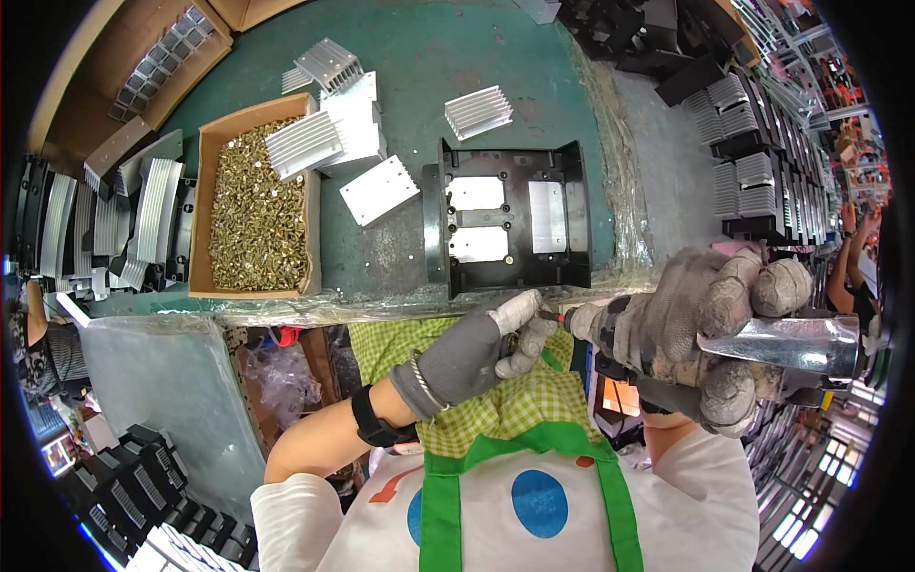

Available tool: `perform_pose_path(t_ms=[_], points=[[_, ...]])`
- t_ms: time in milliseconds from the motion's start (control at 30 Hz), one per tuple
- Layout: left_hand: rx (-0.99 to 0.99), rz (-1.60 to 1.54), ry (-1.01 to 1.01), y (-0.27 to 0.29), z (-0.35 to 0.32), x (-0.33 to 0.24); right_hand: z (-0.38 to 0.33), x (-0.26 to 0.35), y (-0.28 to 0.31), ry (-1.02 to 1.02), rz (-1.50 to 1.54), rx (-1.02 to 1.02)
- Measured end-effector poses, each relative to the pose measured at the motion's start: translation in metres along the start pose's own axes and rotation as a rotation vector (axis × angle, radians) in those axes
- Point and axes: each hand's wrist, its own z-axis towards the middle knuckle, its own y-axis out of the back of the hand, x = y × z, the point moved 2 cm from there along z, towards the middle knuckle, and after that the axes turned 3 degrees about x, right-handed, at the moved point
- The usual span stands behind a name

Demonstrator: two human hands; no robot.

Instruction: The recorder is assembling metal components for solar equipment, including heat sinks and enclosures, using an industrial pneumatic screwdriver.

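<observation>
R hand [681, 315] gripped silver driver [796, 345], bit at L hand [467, 357]
L hand's fingers pinched together, contents hidden; blk frame [519, 272] lay on tabletop [534, 86] just beyond L hand

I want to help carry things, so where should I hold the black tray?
Probably hold the black tray by its left wall and right wall, from the near side: both walls stand up, and the tray lies close to the near edge of the green table.
</observation>
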Motion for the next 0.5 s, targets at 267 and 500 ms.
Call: perform_pose_path(t_ms=[267,500], points=[[0.030,0.068,-0.087,0.000,-0.002,0.001,-0.010,-0.009,-0.009,0.072,0.016,-0.227],[0.010,0.079,-0.021,-0.001,0.000,-0.001,-0.018,-0.016,0.000,0.054,-0.033,-0.304]])
